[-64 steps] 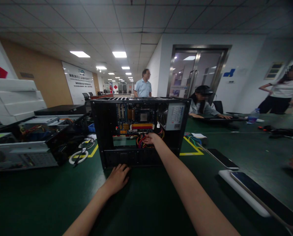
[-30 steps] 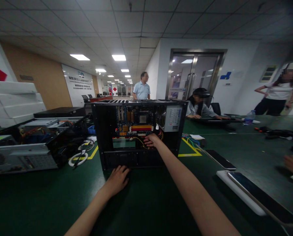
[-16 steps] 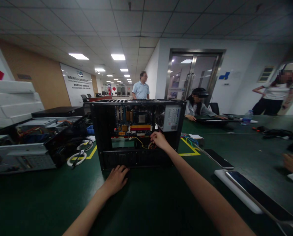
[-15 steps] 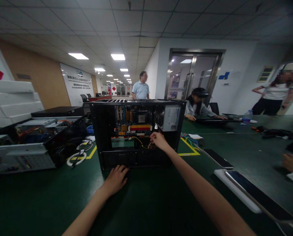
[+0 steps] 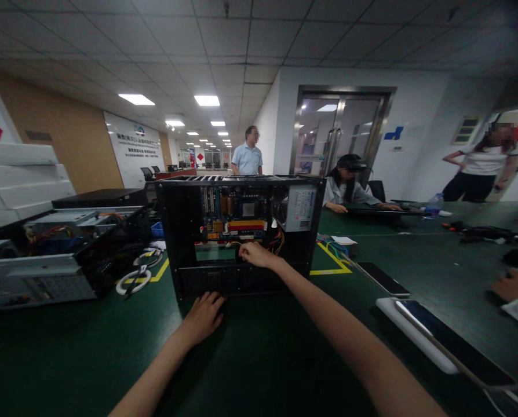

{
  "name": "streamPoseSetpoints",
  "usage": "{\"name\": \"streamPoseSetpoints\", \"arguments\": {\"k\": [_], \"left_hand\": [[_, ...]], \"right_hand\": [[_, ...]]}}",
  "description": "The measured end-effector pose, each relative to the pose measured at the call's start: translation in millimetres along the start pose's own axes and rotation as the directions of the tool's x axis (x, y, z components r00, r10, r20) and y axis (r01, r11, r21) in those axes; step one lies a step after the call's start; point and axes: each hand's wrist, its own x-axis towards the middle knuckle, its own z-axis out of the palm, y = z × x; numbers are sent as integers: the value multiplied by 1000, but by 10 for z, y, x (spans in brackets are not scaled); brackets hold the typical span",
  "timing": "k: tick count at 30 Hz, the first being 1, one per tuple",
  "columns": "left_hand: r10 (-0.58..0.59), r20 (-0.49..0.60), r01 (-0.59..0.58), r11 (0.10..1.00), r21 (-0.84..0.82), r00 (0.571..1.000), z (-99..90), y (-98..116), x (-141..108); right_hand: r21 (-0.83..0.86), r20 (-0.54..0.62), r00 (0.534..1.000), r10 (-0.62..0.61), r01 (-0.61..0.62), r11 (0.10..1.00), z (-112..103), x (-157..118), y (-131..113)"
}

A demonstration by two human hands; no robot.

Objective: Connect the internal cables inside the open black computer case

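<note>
An open black computer case point(image 5: 207, 279) stands upright on the green table in front of me. Inside it are a motherboard point(image 5: 250, 208), a silver power supply point(image 5: 299, 208) at the upper right and bundled coloured cables point(image 5: 277, 240). My right hand point(image 5: 254, 255) reaches into the lower middle of the case, its fingers curled together; what they hold, if anything, is hidden. A thin yellow cable point(image 5: 233, 244) shows just beyond those fingertips. My left hand point(image 5: 204, 315) lies with fingers spread at the case's bottom front edge, holding nothing.
Another opened computer case point(image 5: 63, 255) lies at the left, with a coiled white cable point(image 5: 132, 282) beside it. To the right are phones point(image 5: 459, 341) and a white box-like item point(image 5: 411, 333). A co-worker point(image 5: 348, 185) sits across the table; another person's hand point(image 5: 515, 286) is at far right.
My right hand has moved left and slightly down inside the case, from the coloured cables toward the lower middle. My left hand stays at the bottom edge.
</note>
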Motion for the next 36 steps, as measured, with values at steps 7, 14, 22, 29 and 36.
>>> {"name": "streamPoseSetpoints", "arguments": {"k": [7, 14, 22, 29, 36], "left_hand": [[10, 4, -10, 1000, 8, 1000, 36, -28, 14], [13, -2, -13, 1000, 11, 1000, 11, -19, 7], [9, 16, -10, 1000, 6, 1000, -17, -9, -7], [3, 15, -2, 1000, -4, 1000, -31, 2, -1], [18, 1, -18, 1000, 15, 1000, 1, -26, 10]], "right_hand": [[-258, 189, 979, 72, -21, 966, 44, 330, -76], [-261, 388, 884, 260, -165, 951, 169, 487, 26], [-190, 496, 778, 385, -335, 923, 253, 520, 130], [-113, 553, 740, 383, -388, 915, 234, 485, 122], [-113, 581, 708, 401, -417, 902, 253, 480, 155]]}}
